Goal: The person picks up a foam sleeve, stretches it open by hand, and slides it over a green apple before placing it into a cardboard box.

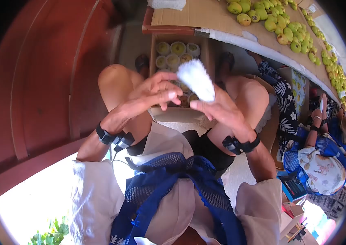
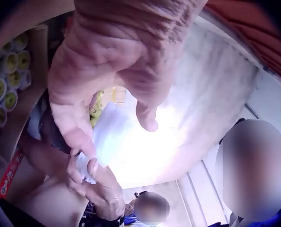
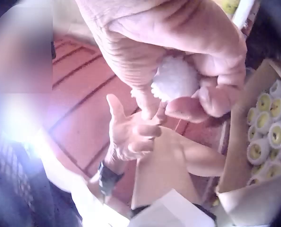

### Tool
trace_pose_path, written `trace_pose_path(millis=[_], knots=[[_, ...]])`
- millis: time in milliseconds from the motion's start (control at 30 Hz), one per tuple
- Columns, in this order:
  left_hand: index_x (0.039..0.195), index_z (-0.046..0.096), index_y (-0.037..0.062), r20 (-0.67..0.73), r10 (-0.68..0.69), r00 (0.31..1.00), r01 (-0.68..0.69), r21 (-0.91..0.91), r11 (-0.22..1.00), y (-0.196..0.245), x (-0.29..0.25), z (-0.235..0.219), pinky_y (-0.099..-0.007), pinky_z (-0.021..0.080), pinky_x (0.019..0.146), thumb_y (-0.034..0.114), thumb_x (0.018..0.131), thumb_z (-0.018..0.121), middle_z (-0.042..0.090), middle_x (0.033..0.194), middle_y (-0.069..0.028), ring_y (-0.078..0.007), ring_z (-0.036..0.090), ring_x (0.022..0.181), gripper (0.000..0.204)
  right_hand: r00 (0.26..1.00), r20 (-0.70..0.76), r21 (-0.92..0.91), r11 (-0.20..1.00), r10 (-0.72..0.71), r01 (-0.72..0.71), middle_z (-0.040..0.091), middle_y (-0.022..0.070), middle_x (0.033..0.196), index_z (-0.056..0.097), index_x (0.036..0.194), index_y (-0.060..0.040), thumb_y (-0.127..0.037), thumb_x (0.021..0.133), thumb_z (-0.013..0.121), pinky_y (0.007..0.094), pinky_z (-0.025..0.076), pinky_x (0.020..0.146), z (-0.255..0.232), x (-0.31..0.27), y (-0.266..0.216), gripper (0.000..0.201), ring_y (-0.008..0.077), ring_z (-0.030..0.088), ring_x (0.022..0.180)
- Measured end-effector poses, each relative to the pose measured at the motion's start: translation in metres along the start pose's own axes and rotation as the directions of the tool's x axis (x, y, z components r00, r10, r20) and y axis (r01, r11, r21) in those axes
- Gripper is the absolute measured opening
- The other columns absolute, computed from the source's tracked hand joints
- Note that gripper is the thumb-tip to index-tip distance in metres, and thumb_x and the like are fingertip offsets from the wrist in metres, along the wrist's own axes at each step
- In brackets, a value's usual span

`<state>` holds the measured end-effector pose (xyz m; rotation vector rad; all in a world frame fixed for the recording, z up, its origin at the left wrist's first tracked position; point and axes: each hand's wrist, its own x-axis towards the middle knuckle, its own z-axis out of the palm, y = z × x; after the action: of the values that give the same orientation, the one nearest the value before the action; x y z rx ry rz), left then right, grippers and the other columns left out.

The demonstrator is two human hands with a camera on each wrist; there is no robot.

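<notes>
My right hand (image 1: 222,108) grips a white foam net sleeve (image 1: 197,79), which sticks up from its curled fingers. In the right wrist view the bunched end of the sleeve (image 3: 176,78) shows between the fingers and thumb. Close to it on the left, my left hand (image 1: 152,92) is raised with loosely bent fingers and thumb apart. Its fingertips overlap the sleeve (image 2: 107,132) in the left wrist view. Below both hands, between the knees, stands a cardboard box (image 1: 177,114) of yellow-green fruits (image 1: 178,48) in white foam nets, partly hidden by the hands.
Loose yellow-green fruits (image 1: 273,24) lie along a cardboard-covered table (image 1: 209,18) ahead. A red panelled wall (image 1: 38,81) rises on the left. To the right sits another person (image 1: 320,163) beside another box of netted fruits (image 1: 298,87). White material (image 1: 166,4) lies on the table's far left.
</notes>
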<state>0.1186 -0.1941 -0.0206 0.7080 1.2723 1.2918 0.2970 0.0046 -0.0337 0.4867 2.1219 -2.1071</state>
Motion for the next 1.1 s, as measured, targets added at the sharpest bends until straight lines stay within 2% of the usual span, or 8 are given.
trace_pose_path(millis=[300, 433, 533, 633, 700, 767, 967, 1100], knots=[[0.128, 0.057, 0.0051, -0.325, 0.139, 0.935, -0.028, 0.325, 0.945, 0.034, 0.039, 0.006, -0.0244, 0.049, 0.074, 0.014, 0.099, 0.066, 0.066, 0.113, -0.0072, -0.0122, 0.067, 0.096, 0.032, 1.0, 0.014, 0.144, 0.989, 0.023, -0.025, 0.051, -0.0004, 0.073, 0.054, 0.119, 0.0035, -0.035, 0.084, 0.082, 0.0229, 0.03, 0.04, -0.034, 0.058, -0.034, 0.059, 0.006, 0.044, 0.049], [0.129, 0.058, 0.0043, -0.124, 0.774, 0.62, 0.01, 0.989, 0.151, 0.047, 0.043, 0.01, -0.0404, 0.05, 0.098, 0.008, 0.089, 0.073, 0.061, 0.126, -0.0116, -0.0299, 0.06, 0.116, 0.043, 0.999, -0.038, -0.409, 0.912, 0.028, -0.041, 0.065, 0.0162, 0.089, 0.053, 0.121, 0.0101, -0.034, 0.077, 0.084, 0.0331, 0.05, 0.058, -0.059, 0.096, -0.051, 0.069, 0.0232, 0.065, 0.07], [0.135, 0.055, 0.0053, 0.027, 0.758, 0.652, -0.017, 1.0, -0.021, 0.061, 0.053, 0.013, -0.0494, 0.037, 0.112, 0.007, 0.08, 0.078, 0.054, 0.136, -0.0116, -0.0346, 0.048, 0.133, 0.06, 0.983, -0.142, -0.721, 0.692, -0.113, -0.025, 0.069, 0.0316, 0.109, 0.053, 0.124, 0.0153, -0.034, 0.069, 0.084, 0.0413, 0.053, 0.092, -0.062, 0.119, -0.056, 0.079, 0.041, 0.068, 0.109], [0.134, 0.055, 0.0044, 0.17, 0.704, 0.689, -0.041, 0.98, -0.196, 0.068, 0.072, -0.001, -0.0511, 0.033, 0.115, 0.004, 0.079, 0.074, 0.056, 0.131, -0.0123, -0.0342, 0.048, 0.133, 0.058, 0.955, 0.001, -0.741, 0.641, -0.296, 0.199, 0.069, 0.0293, 0.11, 0.054, 0.126, 0.0137, -0.034, 0.069, 0.084, 0.0413, 0.054, 0.089, -0.06, 0.136, -0.071, 0.08, 0.0396, 0.069, 0.106], [0.133, 0.056, 0.0055, 0.225, 0.665, 0.712, -0.031, 0.957, -0.29, 0.076, 0.085, -0.017, -0.0501, 0.034, 0.115, 0.005, 0.081, 0.075, 0.058, 0.129, -0.0109, -0.0321, 0.051, 0.129, 0.055, 0.994, -0.038, -0.69, 0.722, -0.107, 0.051, 0.069, 0.0239, 0.103, 0.051, 0.132, 0.0096, -0.033, 0.07, 0.086, 0.0377, 0.054, 0.08, -0.066, 0.145, -0.081, 0.082, 0.0325, 0.067, 0.091], [0.128, 0.059, 0.0063, 0.2, 0.63, 0.75, -0.046, 0.967, -0.252, 0.085, 0.095, -0.034, -0.0472, 0.037, 0.112, 0.004, 0.082, 0.074, 0.061, 0.121, -0.0111, -0.0328, 0.056, 0.119, 0.049, 0.992, -0.035, -0.619, 0.782, -0.118, 0.071, 0.067, 0.0137, 0.091, 0.047, 0.137, 0.0063, -0.028, 0.074, 0.086, 0.0323, 0.053, 0.062, -0.072, 0.158, -0.079, 0.082, 0.0197, 0.063, 0.066], [0.119, 0.063, 0.0077, 0.057, 0.598, 0.8, -0.013, 0.997, -0.078, 0.103, 0.135, -0.091, -0.0435, 0.046, 0.099, 0.005, 0.084, 0.071, 0.066, 0.11, -0.014, -0.0363, 0.06, 0.109, 0.036, 0.854, -0.377, -0.504, 0.853, -0.359, 0.136, 0.065, 0.0153, 0.105, 0.037, 0.145, 0.0035, -0.023, 0.083, 0.081, 0.0285, 0.049, 0.058, -0.098, 0.168, -0.056, 0.081, 0.0153, 0.063, 0.069], [0.119, 0.064, 0.008, -0.033, 0.568, 0.823, 0.032, 0.999, 0.011, 0.085, 0.174, -0.137, -0.0449, 0.045, 0.099, 0.007, 0.086, 0.07, 0.065, 0.114, -0.0145, -0.0373, 0.06, 0.113, 0.033, 0.829, -0.54, -0.165, 0.984, -0.146, 0.065, 0.067, 0.0194, 0.108, 0.042, 0.144, 0.0047, -0.019, 0.086, 0.076, 0.0327, 0.056, 0.071, -0.109, 0.166, -0.036, 0.071, 0.0199, 0.069, 0.072]])
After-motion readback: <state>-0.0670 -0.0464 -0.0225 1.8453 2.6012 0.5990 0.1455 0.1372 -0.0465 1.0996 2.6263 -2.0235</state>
